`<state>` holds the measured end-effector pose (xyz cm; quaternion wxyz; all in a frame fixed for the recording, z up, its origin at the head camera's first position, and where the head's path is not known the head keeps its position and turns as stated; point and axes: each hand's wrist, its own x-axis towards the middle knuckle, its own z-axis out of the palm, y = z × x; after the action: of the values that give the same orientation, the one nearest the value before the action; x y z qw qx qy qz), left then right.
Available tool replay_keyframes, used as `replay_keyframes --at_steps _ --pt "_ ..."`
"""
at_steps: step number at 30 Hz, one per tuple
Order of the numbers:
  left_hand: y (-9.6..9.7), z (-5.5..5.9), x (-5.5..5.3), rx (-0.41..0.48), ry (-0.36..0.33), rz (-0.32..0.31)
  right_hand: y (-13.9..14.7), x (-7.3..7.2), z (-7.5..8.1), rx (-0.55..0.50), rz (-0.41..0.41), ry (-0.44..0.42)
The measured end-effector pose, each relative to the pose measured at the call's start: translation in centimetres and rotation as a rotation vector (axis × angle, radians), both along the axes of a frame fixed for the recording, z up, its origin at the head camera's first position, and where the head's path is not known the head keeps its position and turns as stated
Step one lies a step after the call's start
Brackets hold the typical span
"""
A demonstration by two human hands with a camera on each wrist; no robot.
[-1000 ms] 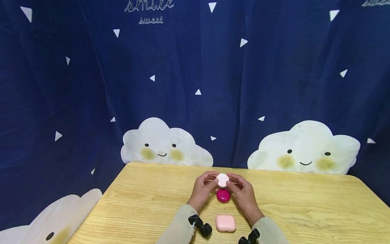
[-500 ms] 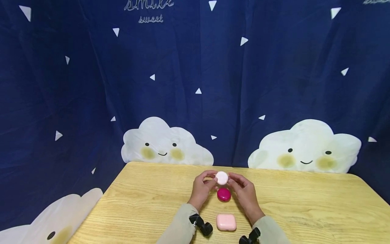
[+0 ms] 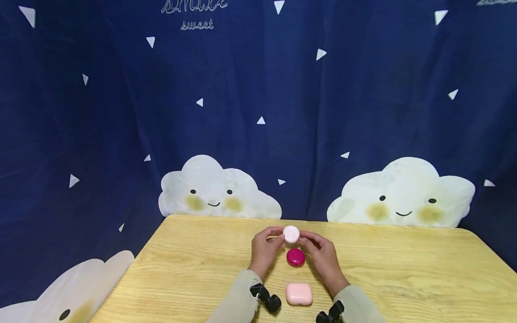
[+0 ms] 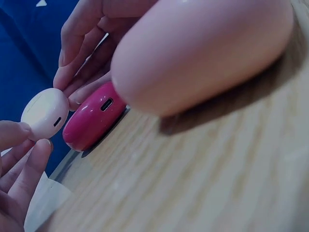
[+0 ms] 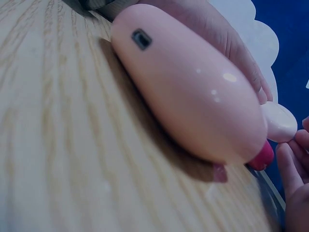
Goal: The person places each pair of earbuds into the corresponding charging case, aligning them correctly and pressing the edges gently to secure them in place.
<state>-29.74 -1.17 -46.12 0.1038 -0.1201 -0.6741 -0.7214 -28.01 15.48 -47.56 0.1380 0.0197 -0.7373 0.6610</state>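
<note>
A round pale pink earbud case is held up above the table's far half in the head view. My left hand pinches its left edge between thumb and fingers. Beside its right edge, my right hand has loosely bent fingers; the thumb looks apart from the case, and fingertip contact is hard to judge. Just below lies a glossy magenta round earbud case, with a charging port showing in the left wrist view. A pink rounded-rectangular earbud case sits nearer, between the forearms, and looms large in both wrist views.
The wooden table stretches to both sides of the hands. Behind it hangs a navy curtain printed with clouds and triangles. A black wrist camera is strapped on the left sleeve, another on the right.
The pale round case has shifted slightly left and away from my right thumb, which earlier lay on its face. The magenta case and the rectangular case have stayed in place.
</note>
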Motion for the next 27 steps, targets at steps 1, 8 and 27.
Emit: replay_keyframes --at_steps 1,8,27 --pt "0.0 0.1 0.1 -0.003 0.005 0.003 0.0 0.0 0.0 0.003 0.0 0.001" --pt "0.1 -1.3 -1.3 -0.018 -0.026 -0.008 -0.1 -0.1 0.2 0.034 -0.02 -0.003" --pt "0.0 -2.3 -1.4 -0.162 -0.001 -0.003 -0.2 0.0 -0.1 0.14 -0.064 0.001"
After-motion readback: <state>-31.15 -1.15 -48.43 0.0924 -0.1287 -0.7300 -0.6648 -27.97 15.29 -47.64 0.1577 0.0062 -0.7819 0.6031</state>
